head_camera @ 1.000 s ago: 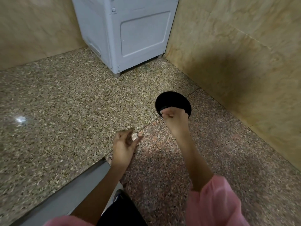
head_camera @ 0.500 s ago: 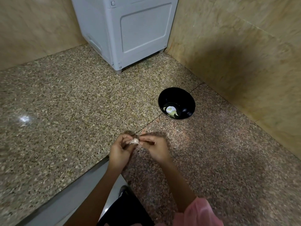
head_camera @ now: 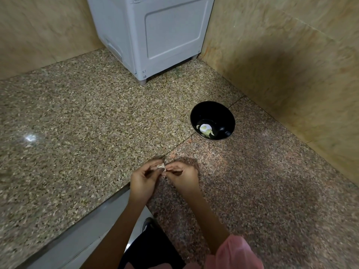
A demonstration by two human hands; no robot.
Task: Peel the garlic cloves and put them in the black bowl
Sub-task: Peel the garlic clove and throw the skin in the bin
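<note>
A pale garlic clove with papery skin is pinched between the curled fingertips of a person's left hand and right hand, low over a speckled stone floor. Nearby, a black bowl holds pale peeled cloves.

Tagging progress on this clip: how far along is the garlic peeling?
Done: a few pale peeled pieces lie in the black bowl. In hand: left hand and right hand both pinch one garlic clove, papery skin showing. Left: finish peeling, drop it in the bowl; no other cloves in view.
</note>
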